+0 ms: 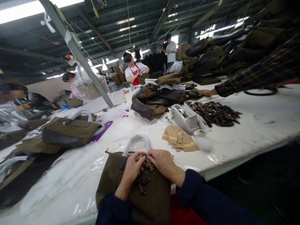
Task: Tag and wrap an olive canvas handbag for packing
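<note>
An olive-green handbag (pixel 150 200) leans at the table's front edge before me. Its handle (pixel 138 137) is wrapped in white film and arches up behind my fingers. My left hand (pixel 134 165) and my right hand (pixel 162 161) meet near the handle's base, fingertips pinched close together. Between them a leopard-spotted charm (pixel 149 163) hangs against the bag, and both hands grip at its top. Lower on the bag's front dangle dark brown charm pieces (pixel 142 185). The exact fastening under my fingertips is too small to make out.
Brown paper tags (pixel 179 139), a grey tape dispenser (pixel 184 118) and a heap of dark charms (pixel 214 113) lie to the right. Olive bags are piled left (pixel 70 131) and ahead (pixel 157 98). A co-worker's plaid sleeve (pixel 253 76) reaches in from the right. A metal post (pixel 79 56) rises at left.
</note>
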Demonstrator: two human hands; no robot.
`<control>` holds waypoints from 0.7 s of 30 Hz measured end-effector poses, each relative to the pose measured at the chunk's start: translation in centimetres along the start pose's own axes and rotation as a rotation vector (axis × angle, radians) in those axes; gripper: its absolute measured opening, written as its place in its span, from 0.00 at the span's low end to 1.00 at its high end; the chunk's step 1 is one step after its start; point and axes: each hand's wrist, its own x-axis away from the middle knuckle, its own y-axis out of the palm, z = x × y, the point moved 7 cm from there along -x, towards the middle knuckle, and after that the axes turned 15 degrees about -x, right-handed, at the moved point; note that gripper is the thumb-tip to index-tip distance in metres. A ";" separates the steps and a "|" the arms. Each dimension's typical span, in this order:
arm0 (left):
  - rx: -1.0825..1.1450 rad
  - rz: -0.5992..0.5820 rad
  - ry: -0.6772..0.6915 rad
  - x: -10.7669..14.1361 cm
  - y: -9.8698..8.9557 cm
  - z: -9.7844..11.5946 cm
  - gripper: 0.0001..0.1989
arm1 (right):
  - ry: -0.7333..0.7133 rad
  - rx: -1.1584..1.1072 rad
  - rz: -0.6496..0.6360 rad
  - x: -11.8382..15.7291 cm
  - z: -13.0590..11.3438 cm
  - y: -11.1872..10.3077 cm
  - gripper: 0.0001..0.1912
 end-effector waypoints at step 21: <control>0.021 -0.167 -0.067 -0.5 0.4 0.3 0.19 | -0.053 -0.098 -0.103 1.1 1.2 -1.6 0.06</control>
